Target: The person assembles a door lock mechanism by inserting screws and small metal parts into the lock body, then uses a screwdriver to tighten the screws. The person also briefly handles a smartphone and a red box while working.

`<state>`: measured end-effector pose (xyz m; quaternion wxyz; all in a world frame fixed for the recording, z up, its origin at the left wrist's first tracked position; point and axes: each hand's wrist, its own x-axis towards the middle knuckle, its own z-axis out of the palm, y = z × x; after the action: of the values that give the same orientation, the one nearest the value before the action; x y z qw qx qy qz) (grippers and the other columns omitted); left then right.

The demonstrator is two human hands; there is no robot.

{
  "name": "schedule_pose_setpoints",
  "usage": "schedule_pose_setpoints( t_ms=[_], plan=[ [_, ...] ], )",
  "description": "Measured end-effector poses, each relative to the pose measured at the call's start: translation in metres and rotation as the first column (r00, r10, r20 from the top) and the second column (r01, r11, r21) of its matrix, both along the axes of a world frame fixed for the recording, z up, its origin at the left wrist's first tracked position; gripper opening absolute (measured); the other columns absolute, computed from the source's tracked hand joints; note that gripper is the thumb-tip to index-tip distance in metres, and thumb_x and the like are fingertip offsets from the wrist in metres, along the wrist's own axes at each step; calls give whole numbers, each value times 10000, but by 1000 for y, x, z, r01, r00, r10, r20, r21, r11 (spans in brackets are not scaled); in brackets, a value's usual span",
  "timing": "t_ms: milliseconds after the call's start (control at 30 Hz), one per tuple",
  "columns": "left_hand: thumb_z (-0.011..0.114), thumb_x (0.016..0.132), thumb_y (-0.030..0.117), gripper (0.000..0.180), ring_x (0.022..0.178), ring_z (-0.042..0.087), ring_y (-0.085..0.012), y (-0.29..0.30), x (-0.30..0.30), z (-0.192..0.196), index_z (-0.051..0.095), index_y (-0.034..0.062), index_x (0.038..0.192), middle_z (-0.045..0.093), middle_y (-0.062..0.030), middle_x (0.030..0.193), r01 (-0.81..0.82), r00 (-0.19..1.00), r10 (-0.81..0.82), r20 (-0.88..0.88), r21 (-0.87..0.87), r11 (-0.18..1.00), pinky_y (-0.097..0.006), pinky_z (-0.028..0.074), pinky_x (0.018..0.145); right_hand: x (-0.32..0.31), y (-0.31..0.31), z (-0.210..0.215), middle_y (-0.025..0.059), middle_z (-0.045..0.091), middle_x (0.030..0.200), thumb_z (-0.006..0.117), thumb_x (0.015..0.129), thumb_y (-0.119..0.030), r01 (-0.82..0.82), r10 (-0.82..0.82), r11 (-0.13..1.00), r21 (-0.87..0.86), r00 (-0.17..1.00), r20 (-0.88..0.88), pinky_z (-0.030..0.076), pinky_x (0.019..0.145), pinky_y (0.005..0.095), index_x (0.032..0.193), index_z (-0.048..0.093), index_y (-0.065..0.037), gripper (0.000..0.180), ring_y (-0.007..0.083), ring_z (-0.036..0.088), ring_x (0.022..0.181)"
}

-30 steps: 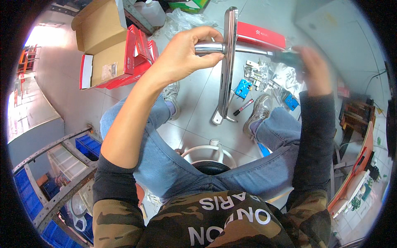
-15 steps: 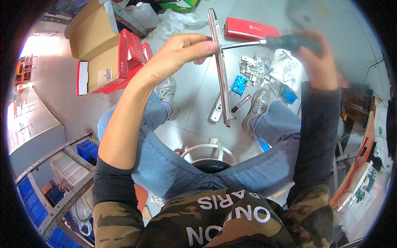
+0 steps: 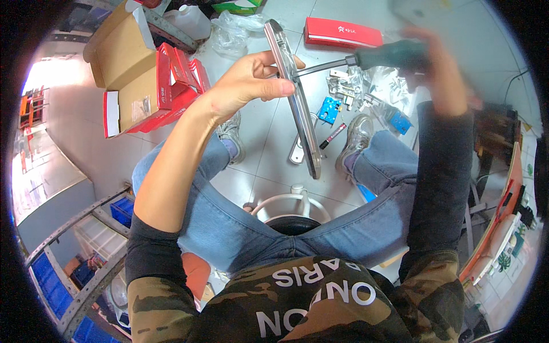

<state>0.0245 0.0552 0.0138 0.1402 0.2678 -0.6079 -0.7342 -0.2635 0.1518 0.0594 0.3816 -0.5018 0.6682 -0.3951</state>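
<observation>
Hands, left to right: left hand [image 3: 249, 83] in a pinch, thumb and fingers closed on the upper part of a long metal plate [image 3: 301, 117]; right hand [image 3: 443, 74] blurred, wrapped about the dark green handle of a screwdriver [image 3: 392, 55].

Plate position: in the air over the floor [image 3: 263, 131], ahead of the knees, slanted, far end to the left. Screwdriver shaft reaches the plate's right side near the left thumb; seating of the tip too small to tell.

Handling (judged): plate stiff, probably some weight for so slim a piece; smooth, likely slippery, finish easily scratched. Best hold: across both long edges close to the shaft, which should check twisting and keep the lower length from swinging. Screwdriver: rigid, best held by the thick handle, palm in line with the shaft.

Surroundings, left to right: blue bin [image 3: 48, 280] in a metal rack [image 3: 97, 290], toward the floor's near left corner; lidded box [image 3: 164, 86], red outside, lid raised; clear plastic bag [image 3: 229, 35], toward the far edge; second plate [image 3: 296, 151] lying just left of the held one's lower end; blue part [image 3: 329, 110]; marker [image 3: 333, 136] just beside the right shoe [image 3: 357, 137]; loose metal parts [image 3: 343, 86] heaped beyond; red box [image 3: 343, 32], toward the far edge.
</observation>
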Motion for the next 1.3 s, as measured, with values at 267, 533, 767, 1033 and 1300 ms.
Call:
schedule_pose_setpoints(
  t_ms=[267, 533, 767, 1033, 1300],
  plan=[
    [756, 608, 299, 637, 943, 525, -110, -7, 10, 9, 511, 7, 1118, 556, -40, 1028, 10, 1000, -9, 18, -90, 996, -246, 405, 839, 3, 6, -7, 86, 541, 1015, 638, 725, -221, -156, 172, 963, -219, 983, 58, 423, 575, 242, 1140, 475, -35, 483, 109, 494, 711],
    [798, 586, 202, 580, 816, 559, -110, -10, 9, 11, 547, 25, 1078, 610, -47, 858, 30, 1000, -31, 0, -206, 978, -250, 435, 748, -3, 4, 7, 76, 560, 1036, 665, 736, -136, -186, 177, 959, 215, 982, 57, 463, 729, 237, 1155, 494, -68, 457, 150, 550, 906],
    [806, 578, 240, 628, 846, 528, -84, -13, 12, 19, 531, 8, 1093, 575, -9, 912, 66, 984, 4, 176, -388, 919, -238, 408, 780, 10, 3, -5, 65, 568, 1028, 692, 685, -134, -279, 288, 949, -145, 957, 45, 432, 840, 269, 1155, 508, -59, 510, 151, 535, 946],
    [796, 586, 189, 599, 811, 540, -86, -13, 14, 21, 535, 22, 1098, 591, -17, 841, 118, 974, -30, 225, -392, 913, -249, 420, 762, 22, 2, -7, 30, 586, 928, 677, 707, -104, -351, 339, 928, -125, 935, -107, 446, 681, 213, 1060, 585, -51, 369, 88, 544, 772],
    [795, 589, 197, 610, 821, 538, -88, -13, 12, 21, 529, 19, 1108, 592, -31, 850, 129, 968, -39, 247, -359, 924, -248, 418, 775, 13, 6, -7, -7, 588, 807, 609, 784, -250, -164, 160, 971, 175, 986, 39, 416, 549, 198, 1077, 582, -70, 345, 64, 542, 691]
  ],
)
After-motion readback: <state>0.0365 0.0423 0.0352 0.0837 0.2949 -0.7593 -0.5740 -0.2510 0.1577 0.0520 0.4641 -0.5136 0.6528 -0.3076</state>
